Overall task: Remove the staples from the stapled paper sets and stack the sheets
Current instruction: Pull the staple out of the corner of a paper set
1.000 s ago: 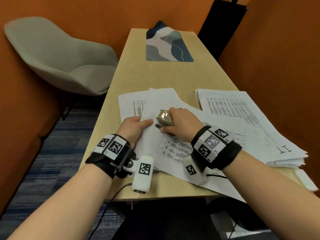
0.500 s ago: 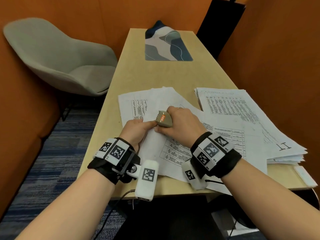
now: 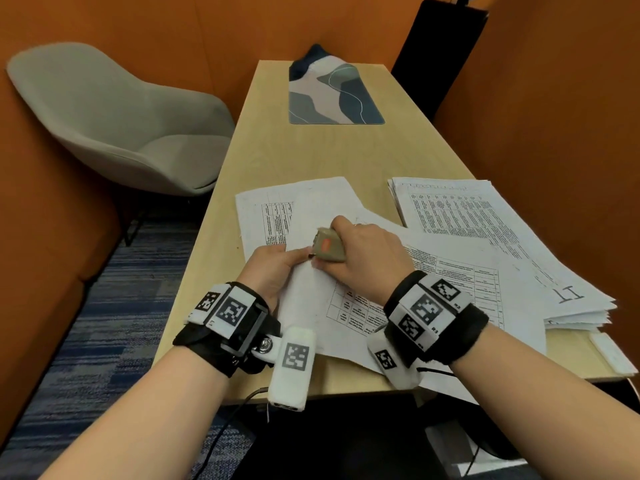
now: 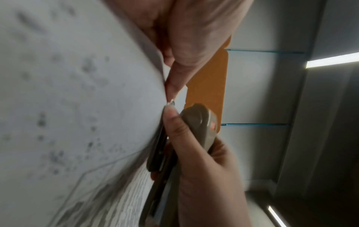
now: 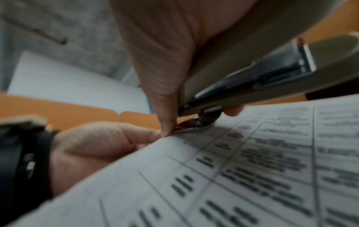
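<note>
— So, where is the stapled set?

— On the counter near me; my left hand pinches its corner.

— And your right?

— My right hand grips the beige staple remover, fingers curled round it, its tip at that corner.

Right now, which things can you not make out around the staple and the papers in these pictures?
- Staple: the head view hides it behind the left hand and the right hand.
- Stapler tip: its hold on the staple is blurred in the right wrist view.
- Printed text on the stapled paper set: blurred there; too small in the head view.
- Stack of sheets: sheet count unreadable.
</note>
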`<action>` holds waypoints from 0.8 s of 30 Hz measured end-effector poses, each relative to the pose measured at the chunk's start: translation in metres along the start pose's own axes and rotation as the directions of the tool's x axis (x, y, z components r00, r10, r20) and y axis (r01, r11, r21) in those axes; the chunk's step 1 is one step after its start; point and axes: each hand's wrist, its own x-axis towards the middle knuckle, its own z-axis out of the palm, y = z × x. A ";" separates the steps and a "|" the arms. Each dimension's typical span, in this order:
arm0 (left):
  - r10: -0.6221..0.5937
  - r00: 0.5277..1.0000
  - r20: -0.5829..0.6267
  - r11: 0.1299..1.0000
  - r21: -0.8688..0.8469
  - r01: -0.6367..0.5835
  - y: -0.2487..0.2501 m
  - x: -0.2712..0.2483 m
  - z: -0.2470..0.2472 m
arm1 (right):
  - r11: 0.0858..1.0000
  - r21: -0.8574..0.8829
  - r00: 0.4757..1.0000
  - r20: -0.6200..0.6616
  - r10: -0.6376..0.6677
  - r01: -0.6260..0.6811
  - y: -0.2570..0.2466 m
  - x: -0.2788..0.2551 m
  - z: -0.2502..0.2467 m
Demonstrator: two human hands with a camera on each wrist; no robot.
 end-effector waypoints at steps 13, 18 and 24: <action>0.218 0.973 0.074 0.925 0.303 -0.231 -0.008 0.001 -0.008 | 0.640 0.598 0.857 0.474 0.203 -0.483 0.021 0.023 0.006; 0.293 0.952 0.089 0.889 0.341 -0.305 -0.012 0.001 -0.011 | 0.613 0.654 0.890 0.400 0.218 -0.443 0.026 0.015 -0.010; 0.413 0.903 0.115 0.774 0.478 -0.415 -0.015 0.008 -0.014 | 0.658 0.608 0.853 0.063 0.518 -0.444 0.076 -0.045 -0.077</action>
